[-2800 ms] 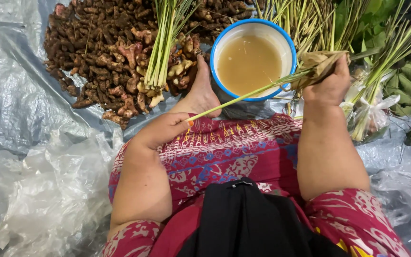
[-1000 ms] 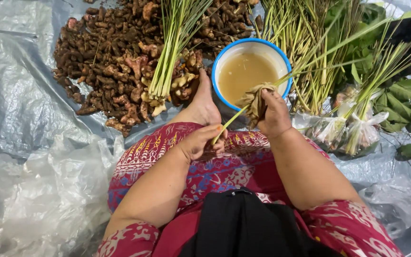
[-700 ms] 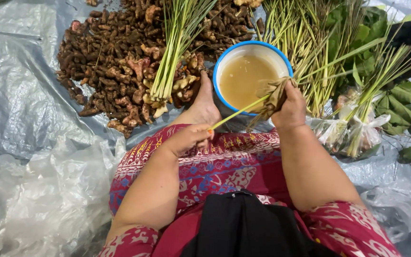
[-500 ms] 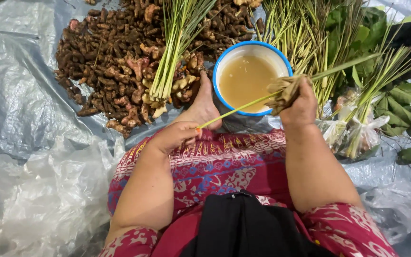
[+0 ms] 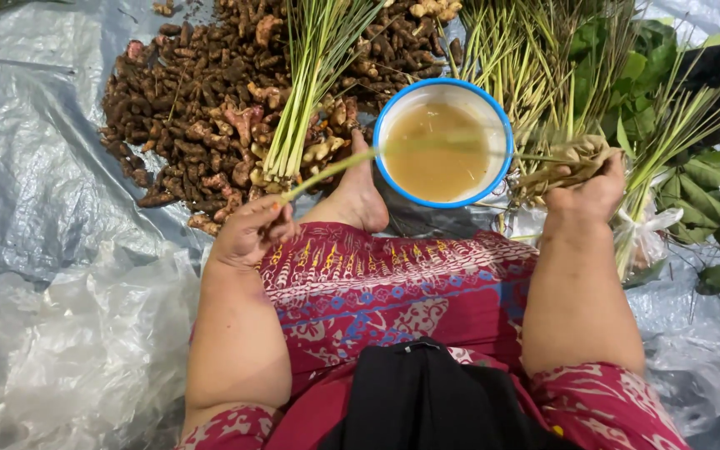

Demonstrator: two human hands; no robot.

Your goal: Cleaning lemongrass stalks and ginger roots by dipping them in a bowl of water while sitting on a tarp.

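Observation:
My left hand [image 5: 250, 233] pinches the pale green end of a lemongrass stalk [image 5: 331, 171] that stretches across a blue-rimmed white bowl [image 5: 444, 142] of murky brown water. My right hand [image 5: 592, 193] grips the stalk's other end, a clump of dry brown leaves [image 5: 562, 165], just right of the bowl. My bare foot [image 5: 353, 198] rests below the bowl's left side, on the grey plastic sheet. Both hands are spread wide apart over my red patterned skirt [image 5: 393, 292].
A heap of brown rhizomes [image 5: 202, 108] lies at the upper left with a lemongrass bundle [image 5: 310, 83] on it. More lemongrass stalks [image 5: 527, 67] and green leaves [image 5: 710, 192] lie at the upper right. Crumpled clear plastic [image 5: 60, 350] sits at the lower left.
My hands have drawn apart, the right one going right past the bowl and the left one going left and down. The stalk now spans the bowl.

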